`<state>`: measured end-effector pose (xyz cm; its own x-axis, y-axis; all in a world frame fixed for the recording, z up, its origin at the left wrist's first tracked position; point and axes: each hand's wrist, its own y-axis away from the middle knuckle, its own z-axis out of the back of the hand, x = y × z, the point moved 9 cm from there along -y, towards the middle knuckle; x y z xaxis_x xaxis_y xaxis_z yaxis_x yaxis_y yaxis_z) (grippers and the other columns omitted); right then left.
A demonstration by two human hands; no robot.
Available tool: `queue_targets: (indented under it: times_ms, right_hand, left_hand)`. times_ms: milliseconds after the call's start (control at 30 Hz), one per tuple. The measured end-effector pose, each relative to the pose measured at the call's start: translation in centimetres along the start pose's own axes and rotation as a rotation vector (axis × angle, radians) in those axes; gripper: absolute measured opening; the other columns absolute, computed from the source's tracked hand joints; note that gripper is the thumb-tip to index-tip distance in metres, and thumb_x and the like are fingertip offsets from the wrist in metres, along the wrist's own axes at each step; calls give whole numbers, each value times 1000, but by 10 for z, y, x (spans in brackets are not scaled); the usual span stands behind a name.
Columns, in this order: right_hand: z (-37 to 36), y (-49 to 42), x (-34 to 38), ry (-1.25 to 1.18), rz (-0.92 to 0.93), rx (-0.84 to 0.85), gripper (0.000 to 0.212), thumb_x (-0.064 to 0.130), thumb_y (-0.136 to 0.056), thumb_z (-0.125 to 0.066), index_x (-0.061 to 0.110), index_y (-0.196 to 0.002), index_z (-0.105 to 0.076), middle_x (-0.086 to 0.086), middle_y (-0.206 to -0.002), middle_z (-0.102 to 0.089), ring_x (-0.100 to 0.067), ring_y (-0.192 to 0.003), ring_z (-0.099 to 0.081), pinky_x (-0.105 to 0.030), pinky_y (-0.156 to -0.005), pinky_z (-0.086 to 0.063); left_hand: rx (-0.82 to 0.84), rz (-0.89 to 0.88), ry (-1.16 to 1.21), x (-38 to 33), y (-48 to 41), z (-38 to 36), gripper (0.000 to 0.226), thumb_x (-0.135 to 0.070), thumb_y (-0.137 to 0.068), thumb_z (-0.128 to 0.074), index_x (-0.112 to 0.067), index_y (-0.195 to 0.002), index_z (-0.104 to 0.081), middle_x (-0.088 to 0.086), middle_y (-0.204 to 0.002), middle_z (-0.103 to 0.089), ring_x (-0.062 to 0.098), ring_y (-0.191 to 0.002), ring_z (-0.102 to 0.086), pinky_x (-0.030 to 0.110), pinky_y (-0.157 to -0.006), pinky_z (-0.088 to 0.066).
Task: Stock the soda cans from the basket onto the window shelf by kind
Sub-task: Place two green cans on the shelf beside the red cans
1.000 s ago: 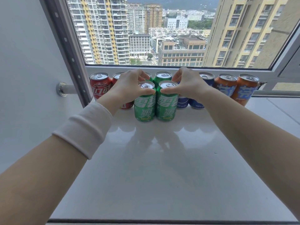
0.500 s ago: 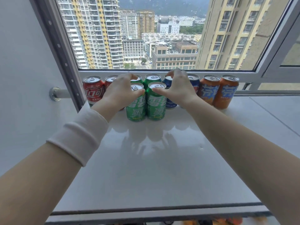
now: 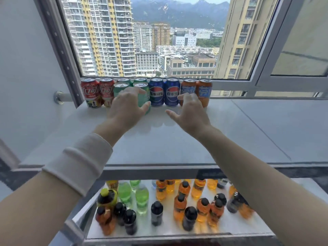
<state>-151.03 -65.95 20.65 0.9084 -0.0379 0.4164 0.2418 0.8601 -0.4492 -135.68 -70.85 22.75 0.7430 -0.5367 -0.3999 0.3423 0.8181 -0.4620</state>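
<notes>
Spread apart, the left grip (image 3: 126,105) is resting on the front green aluminium soda cans (image 3: 145,96); the right grip (image 3: 190,110), also apart, is hovering at their three o'clock.

Upright along the back edge of the white shelf (image 3: 159,142), mid-frame, stand from left to right: two red cans (image 3: 89,92), four green cans (image 3: 119,89) two rows deep, two blue cans (image 3: 156,93), two orange cans (image 3: 205,91), packed close.

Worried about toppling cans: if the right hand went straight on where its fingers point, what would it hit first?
Probably the left orange can; the right hand's fingertips overlap it in view, contact unclear.
</notes>
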Motion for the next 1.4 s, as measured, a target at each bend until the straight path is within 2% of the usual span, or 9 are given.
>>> queue_targets:
  times_ms: [267,600,1000,1400]
  right_hand:
    - [48,101,-17,16,60,5,57,39,-87,-59,4,-129,-43,-13,-131,-45,-25,-123,-42,-31,-103,-33]
    - [93,188,-10,73,16,-31,59,37,-87,-60,3,-132,-42,-14,-132,-46,-26,-123,-44,-30,-103,-34]
    - [95,321,-19,100,-9,29,54,35,-88,-59,3,-129,-45,-15,-128,-49,-26,-121,-45,-29,-100,-35]
    - [64,463,-86,2,-66,203,49,30,-87,-61,2,-125,-49,-14,-124,-51,-26,-118,-48,-32,-102,-38]
  left_hand:
    - [34,-32,20,-72,85,-5,40,-27,-89,-58,-9,-125,-52,12,-128,-54,29,-119,-48,42,-103,-37]
    - [32,-136,23,-121,160,19,42,-31,-90,-55,-12,-128,-49,10,-134,-50,28,-126,-44,40,-105,-34]
    - [115,-131,88,-135,281,-3,41,-29,-90,-55,-11,-127,-50,8,-130,-54,26,-122,-48,37,-105,-34]
    - [291,2,40,-139,414,-76,40,-30,-91,-54,-11,-126,-50,9,-128,-55,25,-120,-48,36,-101,-35]
